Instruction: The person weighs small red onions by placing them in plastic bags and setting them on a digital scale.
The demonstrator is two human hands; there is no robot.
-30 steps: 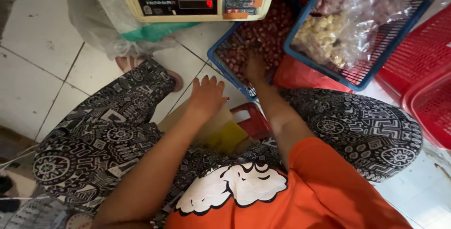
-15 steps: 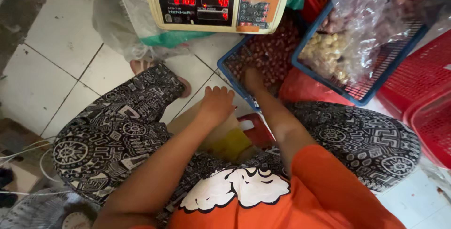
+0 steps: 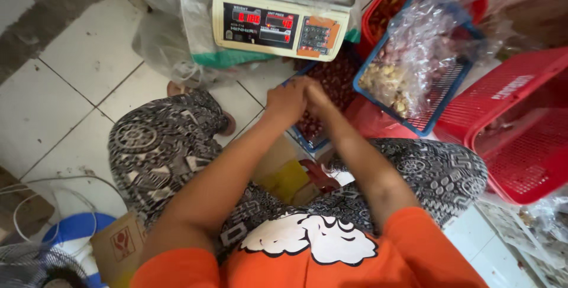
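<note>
- A heap of small dark red shallots [image 3: 331, 84] lay in a blue plastic basket [image 3: 307, 141] on the white tiled floor [image 3: 77, 75], just in front of the person's knees.
- The left hand [image 3: 288, 100] and the right hand [image 3: 316, 96] met over that heap, touching each other, fingers curled down into the shallots; whether either held any could not be told.
- Both forearms reached forward from an orange shirt [image 3: 307, 258], between legs in black-and-white patterned trousers [image 3: 160, 152].
- A second blue plastic basket [image 3: 441, 96] sat just to the right, tilted, holding a clear plastic bag of pale peeled cloves [image 3: 408, 57].
- A cream electronic weighing scale with red digits [image 3: 278, 25] stood beyond the hands, a few shallots on its grey pan.
- Red plastic mesh baskets [image 3: 520, 128] stood further right, one behind the blue basket and one beside it.
- A crumpled clear plastic sheet [image 3: 168, 34] lay left of the scale.
- A yellow and brown cardboard piece [image 3: 287, 175] showed between the knees.
- A small fan [image 3: 29, 267] and white cables [image 3: 35, 196] sat at the lower left.
</note>
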